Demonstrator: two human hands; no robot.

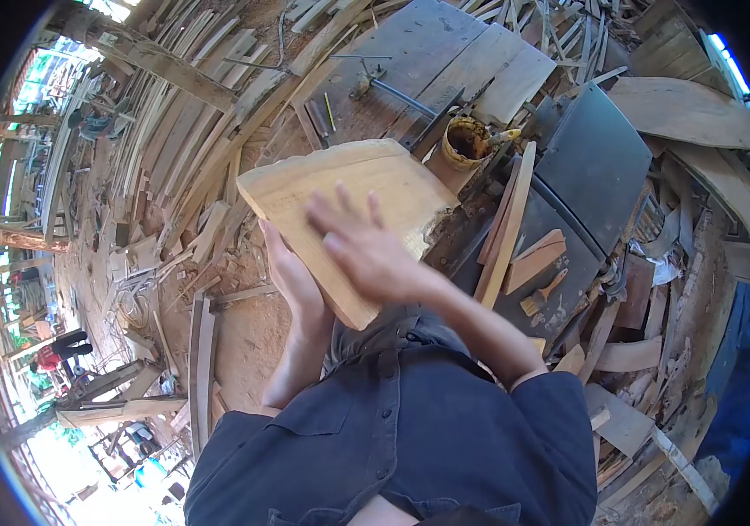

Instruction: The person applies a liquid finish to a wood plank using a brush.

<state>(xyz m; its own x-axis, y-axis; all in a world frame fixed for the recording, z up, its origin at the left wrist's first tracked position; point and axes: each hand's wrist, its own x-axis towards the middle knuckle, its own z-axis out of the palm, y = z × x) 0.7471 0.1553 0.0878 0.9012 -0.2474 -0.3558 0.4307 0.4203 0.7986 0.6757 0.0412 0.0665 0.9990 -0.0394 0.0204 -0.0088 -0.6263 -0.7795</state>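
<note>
A thick, pale wooden slab (392, 184) with rough, broken edges is held up in front of my body, its broad face towards me. My left hand (292, 276) grips its lower left edge from the side, thumb along the edge and the other fingers hidden behind the wood. Over the slab's face lies my right hand (362, 250), palm down with fingers spread and smeared by motion. Beyond the slab's far right corner, a yellow tub (465, 143) with dark brown stuff inside sits on the bench.
A wooden workbench (428, 53) with a metal bar clamp (401, 96) stands ahead. On the dark metal machine table (559, 302) to the right lie wood strips (508, 228), a wood block (535, 260) and a paintbrush (544, 294). Stacked planks (173, 131) fill the left side.
</note>
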